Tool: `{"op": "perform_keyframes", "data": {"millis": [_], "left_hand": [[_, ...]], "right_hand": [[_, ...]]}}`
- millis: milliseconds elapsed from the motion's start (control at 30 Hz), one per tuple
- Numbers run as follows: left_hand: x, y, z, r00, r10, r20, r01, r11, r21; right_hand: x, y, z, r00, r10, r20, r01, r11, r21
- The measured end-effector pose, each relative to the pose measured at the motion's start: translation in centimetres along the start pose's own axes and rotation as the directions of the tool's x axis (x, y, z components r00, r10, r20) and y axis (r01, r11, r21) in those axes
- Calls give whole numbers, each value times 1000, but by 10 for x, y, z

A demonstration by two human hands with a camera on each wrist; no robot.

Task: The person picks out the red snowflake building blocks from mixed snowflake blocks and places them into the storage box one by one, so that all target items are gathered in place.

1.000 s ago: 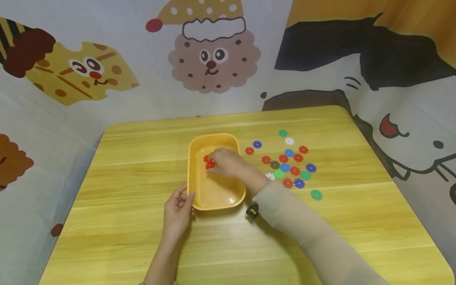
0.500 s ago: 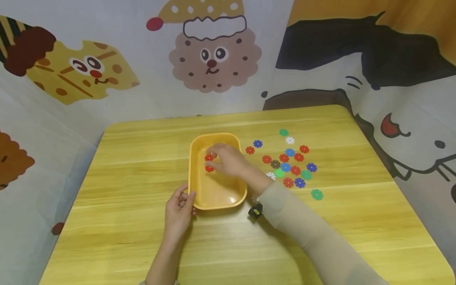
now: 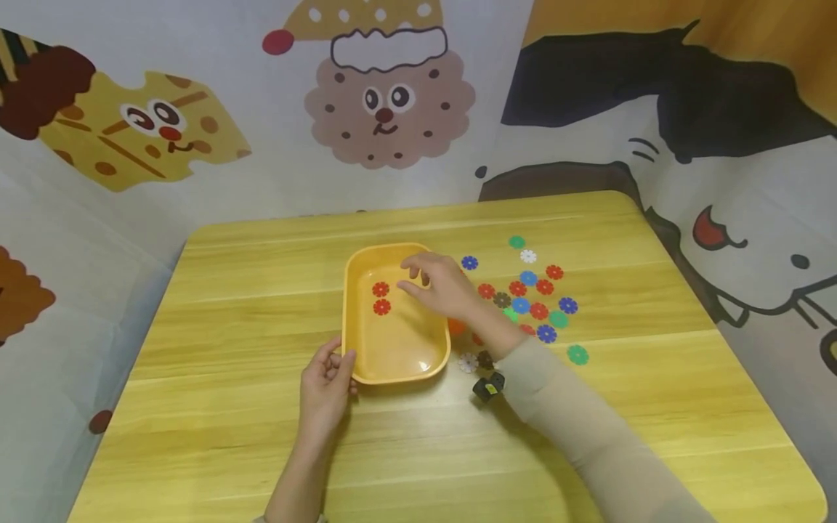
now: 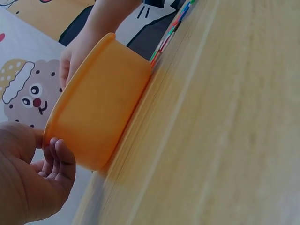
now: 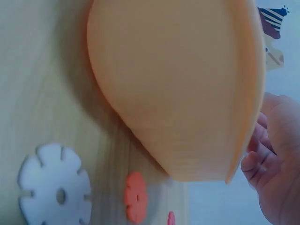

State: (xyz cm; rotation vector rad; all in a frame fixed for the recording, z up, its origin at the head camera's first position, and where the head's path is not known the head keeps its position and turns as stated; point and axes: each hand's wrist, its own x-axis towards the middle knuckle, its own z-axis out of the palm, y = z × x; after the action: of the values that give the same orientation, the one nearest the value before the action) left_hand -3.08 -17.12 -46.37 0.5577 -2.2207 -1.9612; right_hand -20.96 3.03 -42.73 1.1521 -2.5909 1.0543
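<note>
In the head view a yellow-orange plastic tray (image 3: pixel 399 356) stands mid-table. Two red notched flower discs (image 3: pixel 381 298) lie flat on its floor, one behind the other. My left hand (image 3: pixel 325 381) grips the tray's near-left rim, thumb over the edge and fingers outside; the left wrist view shows this hand (image 4: pixel 37 173) at the rim from the side. Over the tray's right side hovers my right hand (image 3: pixel 445 287), thumb and fingers apart, holding nothing. The right wrist view has that hand (image 5: pixel 279 159) beside the tray's rim, fingers loosely bent.
Several flower discs (image 3: pixel 539 311) in red, blue, green, white and brown lie scattered right of the tray, partly hidden by the right arm. A white disc (image 3: pixel 468 362) lies near the tray's right corner. A black wrist camera (image 3: pixel 488 387) hangs under the right wrist. A cartoon-printed cloth (image 3: pixel 261 181) stands behind the table.
My right hand has let go of a red flower disc inside the tray and moved right, away from both red discs. My left hand keeps its hold on the rim.
</note>
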Motion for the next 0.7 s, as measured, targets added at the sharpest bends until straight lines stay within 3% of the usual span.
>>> {"op": "perform_keyframes", "data": {"millis": [700], "left_hand": [[0,1,0,1000,-15,-9,15,1000,5]], "right_hand": [[-29,21,-22,998,37,-57,-34,998,52]]}}
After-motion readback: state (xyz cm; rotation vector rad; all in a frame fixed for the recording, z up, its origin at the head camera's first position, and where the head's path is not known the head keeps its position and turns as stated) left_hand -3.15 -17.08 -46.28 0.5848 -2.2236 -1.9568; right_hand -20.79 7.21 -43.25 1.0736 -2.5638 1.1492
